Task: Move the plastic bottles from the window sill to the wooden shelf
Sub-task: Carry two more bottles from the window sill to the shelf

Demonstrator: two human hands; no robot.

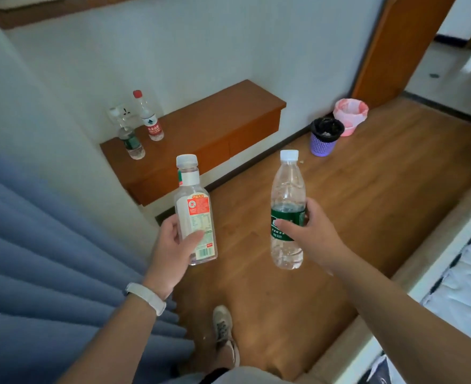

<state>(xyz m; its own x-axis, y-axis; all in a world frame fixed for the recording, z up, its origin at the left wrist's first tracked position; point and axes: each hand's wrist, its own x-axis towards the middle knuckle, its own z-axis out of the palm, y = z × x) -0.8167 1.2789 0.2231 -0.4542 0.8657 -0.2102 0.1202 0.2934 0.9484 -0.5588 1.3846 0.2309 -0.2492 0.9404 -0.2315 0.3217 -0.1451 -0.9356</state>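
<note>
My left hand (170, 245) grips a clear square bottle with a red and white label (194, 206), held upright over the floor. My right hand (309, 234) holds a clear round bottle with a green label (287, 200), also upright. Ahead, the wooden shelf (215, 126) is fixed to the white wall. Two bottles stand at its left end: a green-label bottle (130, 139) in front and a red-cap bottle (150, 117) behind it. The window sill is not in sight.
Blue curtain (35, 259) hangs at my left. A purple bin with a black liner (325, 137) and a pink bin (350, 115) stand on the wooden floor right of the shelf. A bed edge (436, 259) runs along the right. My shoe (223, 328) is below.
</note>
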